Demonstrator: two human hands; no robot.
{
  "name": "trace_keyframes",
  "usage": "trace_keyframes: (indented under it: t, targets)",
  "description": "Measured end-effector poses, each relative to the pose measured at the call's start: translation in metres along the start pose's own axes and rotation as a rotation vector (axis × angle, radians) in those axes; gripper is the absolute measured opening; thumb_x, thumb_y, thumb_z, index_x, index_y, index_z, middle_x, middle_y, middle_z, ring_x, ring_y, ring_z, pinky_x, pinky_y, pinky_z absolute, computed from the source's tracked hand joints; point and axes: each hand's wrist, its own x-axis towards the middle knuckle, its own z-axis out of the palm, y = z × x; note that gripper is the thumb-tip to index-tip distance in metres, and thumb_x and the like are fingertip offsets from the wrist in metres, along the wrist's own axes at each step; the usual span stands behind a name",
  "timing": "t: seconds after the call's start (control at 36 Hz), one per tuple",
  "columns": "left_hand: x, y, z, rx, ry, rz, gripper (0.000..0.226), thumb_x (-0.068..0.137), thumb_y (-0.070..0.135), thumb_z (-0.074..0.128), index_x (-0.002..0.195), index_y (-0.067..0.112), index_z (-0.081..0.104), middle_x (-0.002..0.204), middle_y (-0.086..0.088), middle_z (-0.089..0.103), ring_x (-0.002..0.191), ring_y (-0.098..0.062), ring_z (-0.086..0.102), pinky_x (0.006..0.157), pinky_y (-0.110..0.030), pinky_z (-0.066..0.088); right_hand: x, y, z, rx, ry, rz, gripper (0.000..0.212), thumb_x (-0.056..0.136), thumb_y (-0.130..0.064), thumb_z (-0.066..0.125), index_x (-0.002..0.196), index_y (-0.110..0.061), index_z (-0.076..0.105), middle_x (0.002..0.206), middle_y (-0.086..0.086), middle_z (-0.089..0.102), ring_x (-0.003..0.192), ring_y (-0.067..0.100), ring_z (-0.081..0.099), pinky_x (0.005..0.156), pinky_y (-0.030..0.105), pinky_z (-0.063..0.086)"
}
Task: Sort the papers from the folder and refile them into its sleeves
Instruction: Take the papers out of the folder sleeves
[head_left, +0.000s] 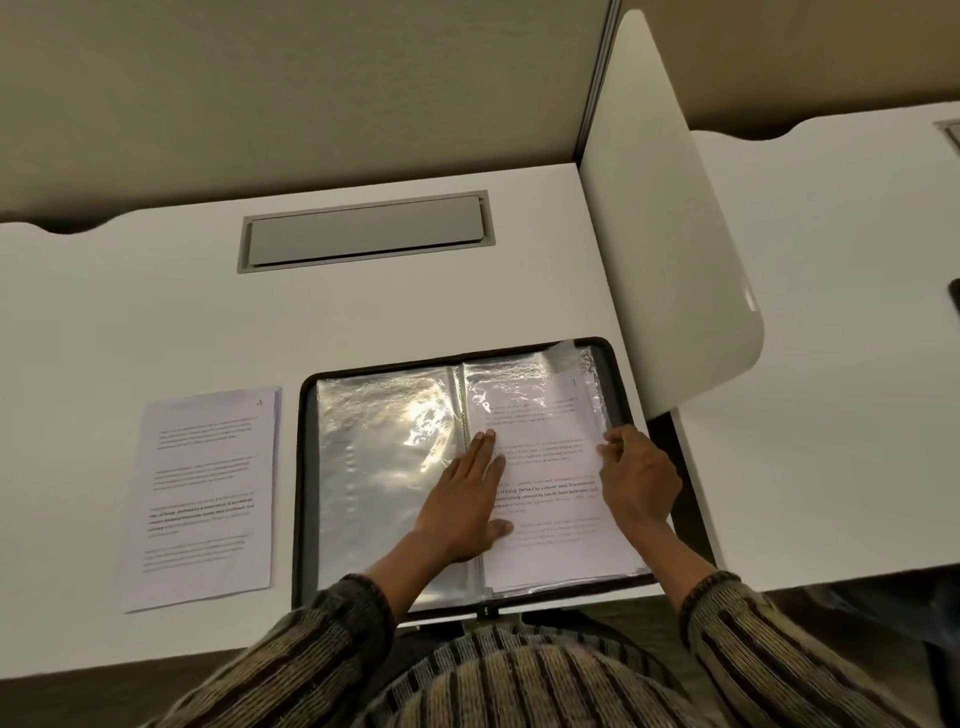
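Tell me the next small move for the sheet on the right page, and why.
Probably slide the sheet deeper into the right sleeve: its upper part lies under glossy plastic, its lower part looks bare. The left hand presses it flat beside the spine; the right hand pinches its outer edge.

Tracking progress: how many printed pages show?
2: a loose page left of the folder; a second page in the folder's right half, under left hand and right hand. More may hide beneath each.
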Motion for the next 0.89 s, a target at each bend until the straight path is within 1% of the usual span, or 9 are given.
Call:
trace_keyframes:
  t: [0.08,0.14,0.19,0.28,0.33,0.44,0.53,0.75,0.89]
  targets:
    - [0.008,0.009,-0.009,-0.146,0.082,-0.084,0.078,0.097,0.062,0.062,0.156,0.016,0.042,0.176,-0.007,0.014,0.162,-0.027,0.012,0.129,-0.05,0.024,-0.004,0.001,-0.002,-0.046,0.01,-0.09,0.01,0.091,-0.018,0.077,0.094,-0.021,0.068,0.091,-0.002,0.069,0.08,0.017,0.06,0.06,0.031,0.051]
    - [0.016,0.019,-0.019,-0.285,0.207,-0.171,0.066,0.093,0.07,0.062,0.136,0.02,0.059,0.151,-0.003,0.052,0.142,-0.025,0.044,0.113,-0.047,0.043,-0.009,0.0,-0.003,-0.029,0.02,-0.158,0.015,0.087,-0.016,0.079,0.093,-0.02,0.066,0.098,0.001,0.062,0.09,0.017,0.055,0.06,0.029,0.048]
    - [0.025,0.032,-0.032,-0.459,0.318,-0.27,0.067,0.088,0.08,0.06,0.122,0.023,0.065,0.125,0.005,0.066,0.117,-0.015,0.06,0.097,-0.04,0.052,-0.014,-0.001,-0.003,0.014,0.003,-0.218,0.018,0.085,-0.017,0.08,0.093,-0.019,0.064,0.103,0.001,0.056,0.095,0.015,0.052,0.061,0.022,0.043]
    - [0.038,0.052,-0.059,-0.696,0.382,-0.38,0.075,0.083,0.087,0.059,0.118,0.022,0.07,0.114,0.012,0.071,0.103,-0.006,0.066,0.089,-0.031,0.055,-0.019,0.0,0.0,0.08,-0.06,-0.283,0.02,0.086,-0.02,0.08,0.095,-0.019,0.062,0.105,-0.001,0.054,0.098,0.008,0.049,0.063,0.01,0.033]
    - [0.049,0.058,-0.076,-0.727,0.396,-0.438,0.068,0.086,0.084,0.06,0.103,0.019,0.071,0.1,0.009,0.073,0.09,-0.008,0.067,0.081,-0.031,0.055,-0.02,0.0,0.001,0.136,-0.101,-0.32,0.022,0.085,-0.021,0.081,0.096,-0.02,0.061,0.106,-0.003,0.054,0.097,0.007,0.051,0.064,0.009,0.04]
    - [0.068,0.053,-0.086,-0.895,0.452,-0.572,0.046,0.101,0.041,0.067,0.075,0.003,0.07,0.073,-0.009,0.073,0.075,-0.028,0.072,0.078,-0.046,0.06,-0.015,-0.003,0.002,0.241,-0.192,-0.386,0.025,0.082,-0.019,0.084,0.091,-0.023,0.061,0.1,-0.008,0.055,0.088,0.008,0.057,0.064,0.019,0.057]
    - [0.071,0.046,-0.085,-0.997,0.478,-0.649,0.034,0.1,0.028,0.07,0.071,0.009,0.076,0.067,0.001,0.075,0.072,-0.017,0.075,0.081,-0.041,0.063,-0.003,-0.006,0.001,0.319,-0.276,-0.37,0.023,0.082,-0.026,0.085,0.086,-0.027,0.062,0.096,-0.013,0.057,0.086,0.009,0.061,0.063,0.028,0.06]
    - [0.069,0.055,-0.079,-1.058,0.589,-0.706,0.034,0.086,0.041,0.086,0.069,0.017,0.07,0.063,0.006,0.073,0.066,-0.011,0.075,0.072,-0.035,0.06,0.062,-0.059,-0.008,0.468,-0.333,-0.171,0.017,0.097,-0.042,0.072,0.091,-0.027,0.067,0.089,-0.014,0.07,0.085,0.005,0.067,0.076,0.036,0.061]
    - [0.071,0.069,-0.074,-0.868,0.643,-0.754,0.039,0.082,0.057,0.084,0.069,0.025,0.067,0.062,0.013,0.07,0.061,-0.003,0.068,0.063,-0.03,0.058,0.117,-0.108,-0.003,0.386,-0.445,-0.126,0.023,0.091,-0.046,0.075,0.103,-0.028,0.068,0.095,-0.012,0.073,0.087,0.006,0.07,0.079,0.038,0.06]
